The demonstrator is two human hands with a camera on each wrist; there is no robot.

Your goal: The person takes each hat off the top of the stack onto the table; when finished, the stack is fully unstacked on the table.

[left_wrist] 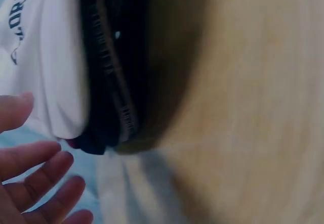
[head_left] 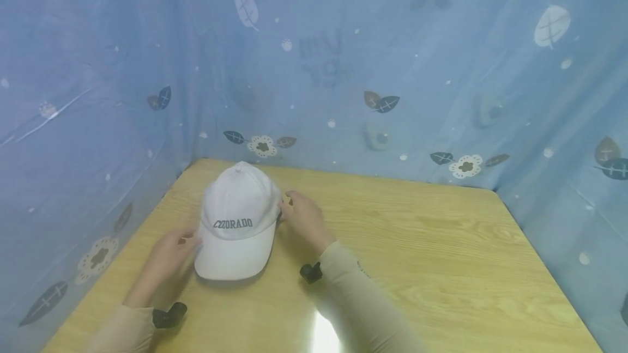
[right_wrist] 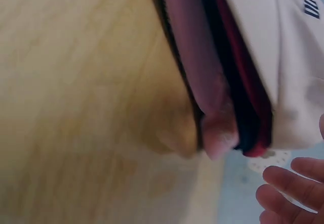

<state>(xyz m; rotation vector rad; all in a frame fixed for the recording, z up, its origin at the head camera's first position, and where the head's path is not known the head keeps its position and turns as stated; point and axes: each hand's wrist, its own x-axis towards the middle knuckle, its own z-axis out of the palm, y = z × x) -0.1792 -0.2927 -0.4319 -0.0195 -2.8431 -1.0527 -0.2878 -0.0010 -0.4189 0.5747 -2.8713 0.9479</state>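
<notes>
A white baseball cap (head_left: 234, 222) marked COLORADO sits at the left of the table, brim toward me. Under its white side, the right wrist view shows layered pink fabric (right_wrist: 195, 47), dark fabric and a red edge (right_wrist: 258, 133). Dark fabric with a lettered band (left_wrist: 109, 67) shows beneath it in the left wrist view. My left hand (head_left: 169, 255) is at the left edge of the brim, fingers spread and loosely bent. On the other side my right hand (head_left: 306, 219) has its fingertips right at the crown, fingers relaxed and apart. Neither hand curls round the cap.
The wooden table (head_left: 417, 244) stretches far to the right of the cap. Blue patterned curtains (head_left: 314, 70) hang along its back and both sides. Each wrist carries a small black device (head_left: 169, 316). A bright reflection lies near the front edge.
</notes>
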